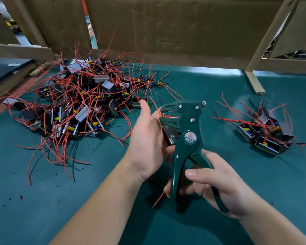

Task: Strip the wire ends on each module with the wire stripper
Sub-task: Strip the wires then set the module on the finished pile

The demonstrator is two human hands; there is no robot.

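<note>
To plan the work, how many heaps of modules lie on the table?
2: a large heap at the far left, a small heap at the right. One more module sits in the left hand, partly hidden.

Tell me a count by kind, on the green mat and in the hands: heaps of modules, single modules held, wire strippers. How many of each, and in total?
Heaps of modules: 2, large heap and small heap
Held module: 1
Wire stripper: 1
Total: 4

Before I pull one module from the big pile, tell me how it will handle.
It will probably snag: red wires in the pile tangle across neighbours, which may drag along. The wires look floppy, curving loosely. The boxy body seems rigid and unlikely to roll.
</note>
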